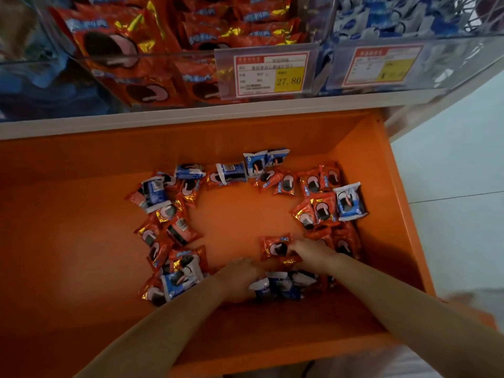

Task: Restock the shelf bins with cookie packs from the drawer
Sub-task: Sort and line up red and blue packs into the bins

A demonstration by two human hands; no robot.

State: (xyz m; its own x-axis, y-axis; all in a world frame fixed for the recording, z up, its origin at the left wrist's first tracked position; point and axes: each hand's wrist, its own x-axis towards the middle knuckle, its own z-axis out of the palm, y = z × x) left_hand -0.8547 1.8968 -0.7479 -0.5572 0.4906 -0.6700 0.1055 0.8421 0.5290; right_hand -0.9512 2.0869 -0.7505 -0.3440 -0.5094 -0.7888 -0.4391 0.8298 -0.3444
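An open orange drawer (81, 214) holds several red and blue cookie packs in a loose ring. My right hand (313, 253) pinches a red cookie pack (275, 246) near the drawer's front right. My left hand (240, 279) lies over blue packs (281, 287) at the front; whether its fingers grip one is hidden. Above the drawer, a clear bin of red packs (141, 50) sits on the shelf, with a clear bin of blue packs (409, 20) to its right.
Price tags (268, 73) hang on the bin fronts. A white shelf edge (191, 115) runs between bins and drawer. Another bin with blue contents (32, 85) sits at far left. Pale floor tiles (450, 173) lie to the right of the drawer.
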